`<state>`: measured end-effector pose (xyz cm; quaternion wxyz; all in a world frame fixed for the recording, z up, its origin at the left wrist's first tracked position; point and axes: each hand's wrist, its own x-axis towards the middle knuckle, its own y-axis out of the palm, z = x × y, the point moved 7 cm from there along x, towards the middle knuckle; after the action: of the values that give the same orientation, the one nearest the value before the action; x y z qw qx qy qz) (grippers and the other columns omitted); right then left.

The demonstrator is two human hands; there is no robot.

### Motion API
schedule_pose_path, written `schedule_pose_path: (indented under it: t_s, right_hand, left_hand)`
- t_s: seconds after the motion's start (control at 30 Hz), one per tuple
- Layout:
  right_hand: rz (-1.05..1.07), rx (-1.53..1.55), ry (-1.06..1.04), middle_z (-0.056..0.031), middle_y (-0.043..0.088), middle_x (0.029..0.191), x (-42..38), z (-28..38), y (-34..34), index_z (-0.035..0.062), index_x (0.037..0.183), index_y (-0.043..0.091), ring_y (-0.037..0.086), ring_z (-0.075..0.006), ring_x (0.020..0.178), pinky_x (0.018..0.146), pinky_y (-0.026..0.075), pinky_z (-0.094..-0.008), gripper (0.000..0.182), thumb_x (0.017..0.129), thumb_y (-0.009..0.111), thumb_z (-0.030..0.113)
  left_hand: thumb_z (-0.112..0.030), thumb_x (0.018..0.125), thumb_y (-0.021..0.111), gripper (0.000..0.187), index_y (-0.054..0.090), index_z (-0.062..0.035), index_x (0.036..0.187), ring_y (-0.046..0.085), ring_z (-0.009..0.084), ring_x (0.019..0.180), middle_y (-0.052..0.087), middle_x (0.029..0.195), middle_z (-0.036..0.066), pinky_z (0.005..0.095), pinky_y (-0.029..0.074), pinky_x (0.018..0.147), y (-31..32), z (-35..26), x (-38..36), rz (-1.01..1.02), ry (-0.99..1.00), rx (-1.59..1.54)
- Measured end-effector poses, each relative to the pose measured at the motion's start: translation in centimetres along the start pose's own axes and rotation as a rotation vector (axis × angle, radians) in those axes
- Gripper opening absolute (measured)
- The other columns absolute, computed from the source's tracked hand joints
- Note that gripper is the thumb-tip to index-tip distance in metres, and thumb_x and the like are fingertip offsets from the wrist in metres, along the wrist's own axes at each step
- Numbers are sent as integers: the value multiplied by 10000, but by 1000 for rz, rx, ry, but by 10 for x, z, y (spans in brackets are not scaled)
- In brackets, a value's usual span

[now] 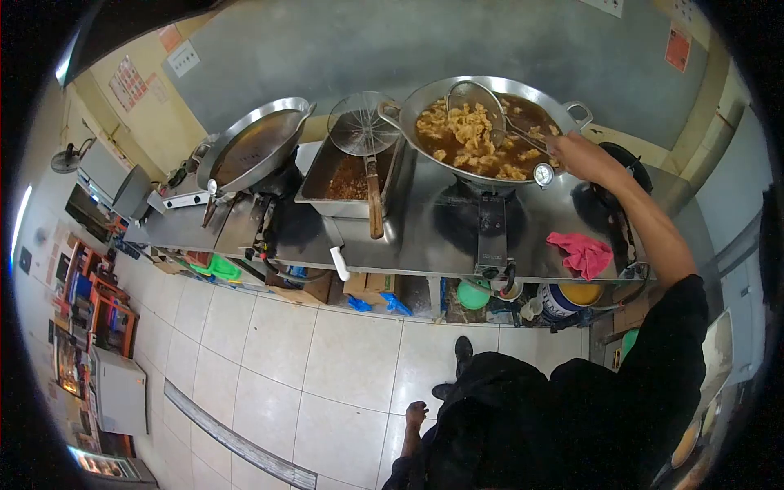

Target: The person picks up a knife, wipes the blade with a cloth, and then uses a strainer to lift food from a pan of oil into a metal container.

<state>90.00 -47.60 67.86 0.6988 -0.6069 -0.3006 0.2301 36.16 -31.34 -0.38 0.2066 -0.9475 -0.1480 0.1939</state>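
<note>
My right hand is closed round the handle of a mesh skimmer, reaching over the right side of a large wok. The skimmer's round head is in the brown oil, among golden fried pieces that look like battered chicken. Pieces float all through the oil. A round dial thermometer sits at the wok's front right rim. Low by my side hangs my left hand, fingers curled, with nothing visible in it, above the tiled floor and away from the counter.
Left of the wok, a wire skimmer lies across a metal tray of brown crumbs. A second wok holds dark oil. A white-handled utensil juts over the counter edge. A pink cloth lies at right.
</note>
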Motion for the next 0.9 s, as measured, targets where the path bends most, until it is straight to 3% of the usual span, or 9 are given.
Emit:
schedule_pose_path:
  t_s: [0.17, 0.3, 0.4, 0.47, 0.5, 0.57, 0.63, 0.73, 0.9]
  right_hand:
    - [80, -88, 92, -258, 556, 844, -17, 3, -28, -44, 987, 520, 555, -405, 853, 719, 434, -444, 182, 870, 464, 85]
    - [-36, -145, 145, -274, 556, 745, -23, -13, -40, -56, 966, 513, 569, -425, 786, 682, 433, -455, 173, 857, 456, 66]
    - [-98, -316, 78, -265, 598, 861, -18, -44, -23, -43, 1048, 544, 589, -419, 857, 706, 465, -447, 255, 800, 498, -8]
    - [-130, -230, -13, -229, 600, 787, -9, -74, 2, -46, 1042, 553, 605, -384, 775, 655, 467, -430, 243, 807, 508, -1]
    - [-145, -188, -57, -210, 601, 751, -8, -80, 7, -48, 1038, 557, 613, -367, 733, 630, 468, -421, 237, 811, 513, 2]
    - [12, 135, 171, -145, 569, 663, -19, -44, -2, -44, 988, 568, 593, -277, 621, 545, 454, -377, 176, 848, 511, 46]
    - [172, 533, 351, -41, 493, 559, -19, -26, 9, -35, 869, 571, 488, -112, 469, 423, 384, -280, 164, 898, 501, 110]
    - [284, 741, 346, -17, 498, 575, -14, -11, 28, -12, 808, 558, 461, -77, 458, 408, 357, -244, 188, 913, 497, 132]
    - [284, 1186, 397, -45, 500, 682, 9, -13, 67, -58, 1024, 533, 419, -66, 465, 399, 346, -223, 185, 906, 469, 68]
  left_hand:
    - [-178, 873, 504, 209, 610, -9, 934, 661, 200, 697, 651, 825, 95, 293, 490, 499, 1, -6, -13, 32, -96, -8]
    - [-178, 872, 502, 205, 624, -15, 890, 657, 185, 685, 651, 807, 90, 289, 475, 486, -4, -11, -13, 66, -53, 84]
    - [-177, 857, 521, 188, 632, -26, 868, 656, 184, 689, 654, 808, 90, 302, 484, 496, -13, -16, -10, 23, -148, 31]
    - [-175, 827, 576, 152, 636, -41, 864, 655, 203, 721, 660, 819, 91, 327, 504, 538, -23, -23, -11, 0, -191, -94]
    - [-175, 799, 607, 145, 637, -48, 860, 647, 219, 746, 659, 826, 94, 340, 509, 572, -24, -26, -8, 15, -66, 112]
    - [-175, 741, 671, 163, 639, -61, 854, 633, 252, 795, 659, 839, 101, 367, 518, 640, -17, -19, 2, 42, 191, 522]
    - [-185, 690, 708, 205, 639, -69, 844, 611, 280, 833, 653, 844, 104, 385, 510, 683, -15, -3, 8, -24, 216, 460]
    - [-182, 665, 725, 224, 638, -70, 839, 606, 293, 835, 649, 838, 109, 396, 508, 697, -21, -9, 10, -39, 213, 448]
    - [-176, 687, 703, 194, 641, -62, 831, 616, 289, 789, 649, 817, 111, 387, 511, 684, -21, -19, 12, 4, 197, 458]
